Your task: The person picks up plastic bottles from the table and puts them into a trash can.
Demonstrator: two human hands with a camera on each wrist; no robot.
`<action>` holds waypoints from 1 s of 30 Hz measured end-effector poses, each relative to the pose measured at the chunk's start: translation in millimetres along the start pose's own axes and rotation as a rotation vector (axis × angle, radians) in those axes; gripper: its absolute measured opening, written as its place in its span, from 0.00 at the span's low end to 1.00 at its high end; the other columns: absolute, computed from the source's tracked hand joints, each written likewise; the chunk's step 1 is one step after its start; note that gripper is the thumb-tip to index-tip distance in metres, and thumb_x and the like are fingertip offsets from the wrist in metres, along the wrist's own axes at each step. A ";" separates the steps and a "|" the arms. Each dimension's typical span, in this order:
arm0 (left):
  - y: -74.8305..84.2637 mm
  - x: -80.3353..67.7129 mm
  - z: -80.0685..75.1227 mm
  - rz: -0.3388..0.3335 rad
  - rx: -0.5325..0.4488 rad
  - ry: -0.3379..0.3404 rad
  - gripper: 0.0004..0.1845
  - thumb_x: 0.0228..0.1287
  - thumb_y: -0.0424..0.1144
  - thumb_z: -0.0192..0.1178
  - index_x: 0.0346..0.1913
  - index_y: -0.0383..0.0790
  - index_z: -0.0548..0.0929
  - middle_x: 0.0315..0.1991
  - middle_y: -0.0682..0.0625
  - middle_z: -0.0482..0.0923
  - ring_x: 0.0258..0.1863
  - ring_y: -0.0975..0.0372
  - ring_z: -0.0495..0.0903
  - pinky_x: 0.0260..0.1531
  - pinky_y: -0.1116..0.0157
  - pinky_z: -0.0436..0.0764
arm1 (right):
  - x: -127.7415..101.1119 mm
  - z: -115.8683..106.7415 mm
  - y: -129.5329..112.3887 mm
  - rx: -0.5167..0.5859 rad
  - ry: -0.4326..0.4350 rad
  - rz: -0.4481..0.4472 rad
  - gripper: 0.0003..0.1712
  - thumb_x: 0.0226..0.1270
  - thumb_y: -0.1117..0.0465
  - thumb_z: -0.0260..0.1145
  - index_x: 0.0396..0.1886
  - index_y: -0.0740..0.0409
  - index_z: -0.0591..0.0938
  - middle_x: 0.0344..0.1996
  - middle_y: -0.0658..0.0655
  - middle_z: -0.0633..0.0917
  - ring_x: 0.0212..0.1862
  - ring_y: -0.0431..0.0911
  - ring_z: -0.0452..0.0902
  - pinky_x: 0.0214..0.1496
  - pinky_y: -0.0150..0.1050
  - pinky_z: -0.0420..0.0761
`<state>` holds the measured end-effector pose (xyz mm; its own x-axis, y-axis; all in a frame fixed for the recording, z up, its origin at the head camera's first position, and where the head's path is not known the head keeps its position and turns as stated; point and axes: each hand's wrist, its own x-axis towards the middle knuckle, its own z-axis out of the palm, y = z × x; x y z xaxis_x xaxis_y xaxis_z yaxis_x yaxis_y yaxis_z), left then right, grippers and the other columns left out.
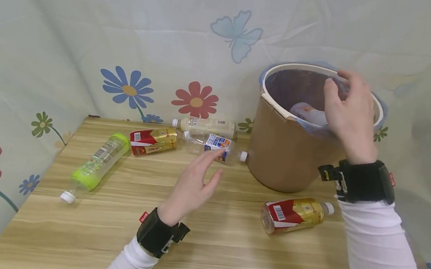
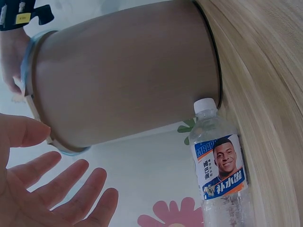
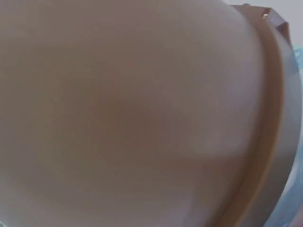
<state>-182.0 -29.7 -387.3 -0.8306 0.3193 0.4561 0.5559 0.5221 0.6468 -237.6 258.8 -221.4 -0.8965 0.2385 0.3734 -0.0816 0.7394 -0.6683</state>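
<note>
My right hand is over the near right rim of a brown bin, its fingers loosely bent and holding nothing. Inside the bin, lined with a thin bluish bag, lies a pale bottle, partly hidden by that hand. My left hand hovers with spread fingers just in front of a clear bottle lying on its side. That bottle's white cap points at the bin's base; its blue and orange label shows in the left wrist view. The bin's wall fills most of the right wrist view.
A red and gold bottle lies in front of the bin. Another red and gold bottle, a green-banded bottle and a cream bottle lie toward the left and back of the wooden table. A flowered curtain stands behind.
</note>
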 end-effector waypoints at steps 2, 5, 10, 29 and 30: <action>-0.9 -0.2 -0.3 -0.001 0.001 0.002 0.26 0.73 0.37 0.56 0.72 0.39 0.70 0.70 0.41 0.73 0.71 0.52 0.72 0.72 0.52 0.71 | -2.8 0.8 -0.9 0.012 0.010 -0.016 0.35 0.75 0.41 0.45 0.75 0.54 0.68 0.72 0.64 0.71 0.68 0.63 0.71 0.71 0.62 0.68; -1.8 -0.6 -0.9 -0.008 0.002 0.007 0.26 0.72 0.36 0.57 0.71 0.40 0.70 0.70 0.42 0.73 0.70 0.52 0.73 0.72 0.51 0.72 | -7.5 2.7 -1.7 0.031 0.035 -0.053 0.32 0.76 0.44 0.47 0.70 0.56 0.74 0.67 0.63 0.77 0.64 0.62 0.77 0.68 0.58 0.74; -2.6 -0.8 -1.9 -0.016 0.002 0.008 0.26 0.72 0.35 0.58 0.71 0.40 0.71 0.69 0.42 0.74 0.70 0.52 0.73 0.72 0.51 0.72 | -21.0 12.0 -2.3 0.098 0.139 -0.150 0.24 0.75 0.51 0.51 0.58 0.56 0.83 0.54 0.60 0.85 0.46 0.41 0.83 0.53 0.32 0.77; -15.4 -5.4 -2.3 0.121 0.258 -0.063 0.23 0.69 0.38 0.61 0.66 0.41 0.77 0.67 0.43 0.76 0.66 0.50 0.77 0.66 0.51 0.78 | -103.6 105.3 24.0 0.488 0.170 -0.488 0.10 0.66 0.74 0.60 0.41 0.68 0.87 0.33 0.64 0.87 0.37 0.29 0.77 0.42 0.20 0.78; -16.8 -6.3 -2.0 0.132 0.264 -0.073 0.24 0.68 0.38 0.62 0.66 0.41 0.77 0.67 0.43 0.76 0.65 0.50 0.77 0.65 0.51 0.78 | -106.8 110.2 27.7 0.479 0.150 -0.477 0.11 0.66 0.74 0.60 0.41 0.67 0.87 0.34 0.63 0.87 0.38 0.29 0.77 0.43 0.20 0.78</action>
<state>-186.1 -42.0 -399.8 -0.7570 0.4491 0.4747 0.6399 0.6568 0.3990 -192.1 184.4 -350.7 -0.6478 0.0666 0.7589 -0.6659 0.4343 -0.6066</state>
